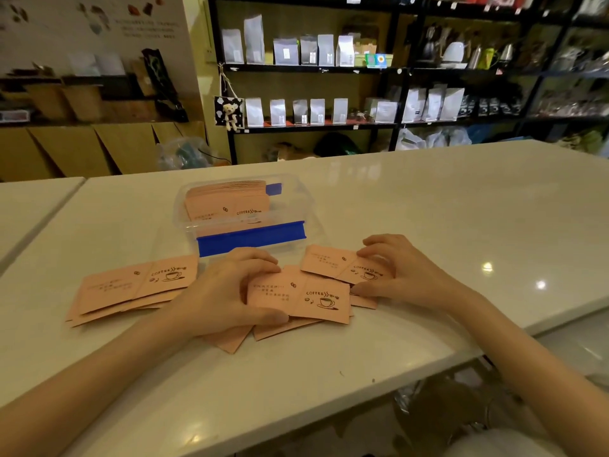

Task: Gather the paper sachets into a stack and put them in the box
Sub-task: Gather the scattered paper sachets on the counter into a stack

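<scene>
Left hand [227, 291] pinched the front sachet [298, 300]; right hand [400, 270] pressed flat on another [346, 265], holding nothing. Loose sachets fanned on worktop [428, 209], box [244, 209] just behind. Risk: skewed edges snag, stack splays.

Partly covered by the left hand [227, 291]: several pink paper sachets [298, 296] fanned near the white table's [428, 209] front edge, lower ones showing only corners. Under the right hand's fingertips [372, 252], one more sachet's far end. Small print on every sachet too fine to read. Inside the clear plastic box with blue clips [250, 237], a packed stack blurred by the wall. Both forearms cut off at the bottom edge. Shelf labels beyond illegible.
</scene>
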`<move>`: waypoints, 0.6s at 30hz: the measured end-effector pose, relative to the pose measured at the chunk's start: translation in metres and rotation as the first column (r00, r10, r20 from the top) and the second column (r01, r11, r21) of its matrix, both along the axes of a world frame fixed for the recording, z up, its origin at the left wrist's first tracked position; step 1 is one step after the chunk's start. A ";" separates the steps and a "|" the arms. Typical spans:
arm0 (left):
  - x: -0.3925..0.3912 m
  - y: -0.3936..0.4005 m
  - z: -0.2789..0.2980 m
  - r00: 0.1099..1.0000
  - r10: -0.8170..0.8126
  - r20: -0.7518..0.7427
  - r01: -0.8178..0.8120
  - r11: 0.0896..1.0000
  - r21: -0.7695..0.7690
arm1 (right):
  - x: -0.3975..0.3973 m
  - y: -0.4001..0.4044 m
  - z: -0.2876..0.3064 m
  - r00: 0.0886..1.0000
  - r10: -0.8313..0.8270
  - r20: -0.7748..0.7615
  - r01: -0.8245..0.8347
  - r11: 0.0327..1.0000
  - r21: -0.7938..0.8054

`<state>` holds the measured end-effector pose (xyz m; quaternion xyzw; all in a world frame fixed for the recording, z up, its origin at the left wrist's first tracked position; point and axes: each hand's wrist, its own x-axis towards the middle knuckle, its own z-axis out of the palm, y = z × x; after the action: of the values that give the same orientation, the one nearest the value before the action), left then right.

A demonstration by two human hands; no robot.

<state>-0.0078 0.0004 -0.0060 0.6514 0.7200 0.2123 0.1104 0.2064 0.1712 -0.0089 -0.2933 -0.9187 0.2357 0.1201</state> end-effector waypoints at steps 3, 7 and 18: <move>-0.002 -0.005 0.007 0.999 0.034 0.008 -0.034 0.999 0.042 | -0.006 0.001 0.011 0.994 -0.031 -0.101 0.030 1.000 -0.011; -0.008 -0.017 0.019 0.997 0.071 -0.024 -0.068 0.992 0.105 | -0.016 -0.003 0.035 0.969 -0.012 -0.246 0.014 1.000 0.005; -0.054 -0.074 0.039 0.936 0.350 0.046 -0.350 0.903 0.250 | -0.102 -0.047 0.059 0.856 0.322 -0.404 -0.318 0.945 0.080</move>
<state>-0.0614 -0.0739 0.0332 0.5203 0.7921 0.3189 -0.0139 0.1039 0.1242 0.0499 -0.0796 -0.9096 0.3041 0.2716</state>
